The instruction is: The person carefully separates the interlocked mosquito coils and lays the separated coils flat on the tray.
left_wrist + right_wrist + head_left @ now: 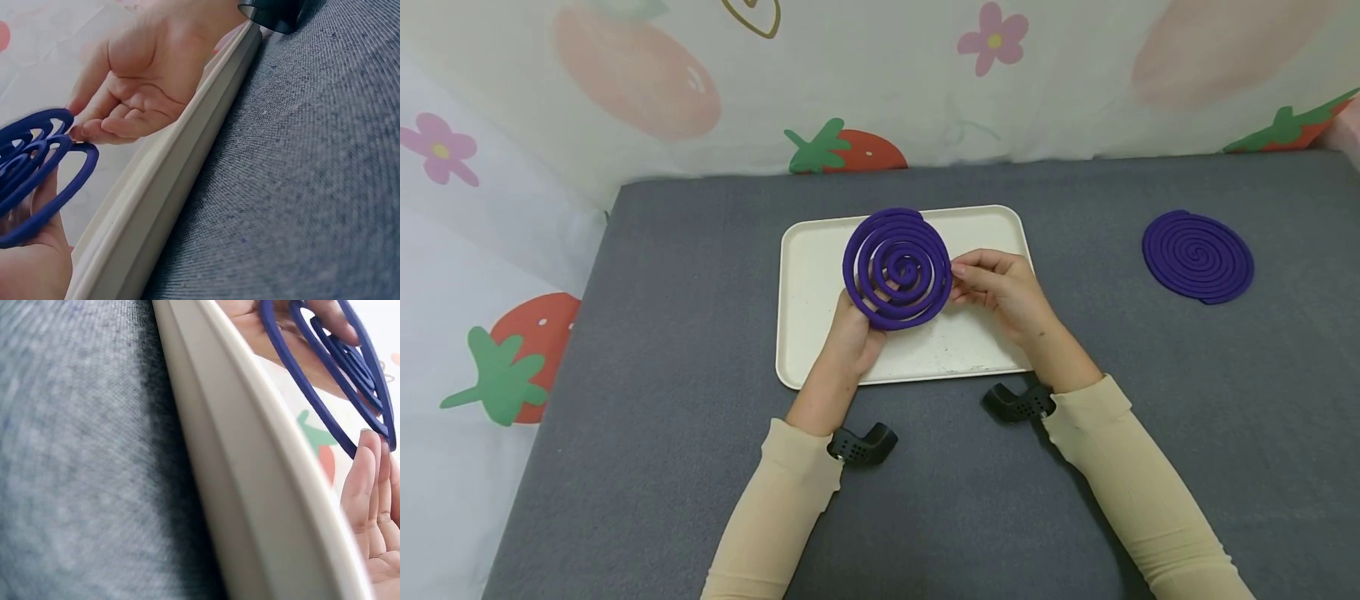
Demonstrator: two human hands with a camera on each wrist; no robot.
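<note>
Two cream sleeves [782,508] enter from the near edge, each ending at a black wrist device [863,446] above the grey, cloth-covered tabletop [625,417]. Beyond the cuffs are the two hands. The left hand [853,333] supports a purple spiral [907,269] from its lower left, gripping it, with most of its fingers hidden behind the turns. The right hand [1000,292] pinches the outer turn at the spiral's right side between thumb and fingertips; in the left wrist view its palm is partly turned up and its other fingers are loosely bent. The held spiral is raised and tilted over a cream rectangular tray [808,292], with visible gaps between its turns. The tray lies flat, its rim raised and small dark specks scattered near its front edge. Well apart to the right, a second purple spiral [1198,257] lies flat on the tabletop, its turns closely packed. Farthest away, a pale backdrop [1075,108] bears printed strawberries [872,151] and pink flowers [992,39].
</note>
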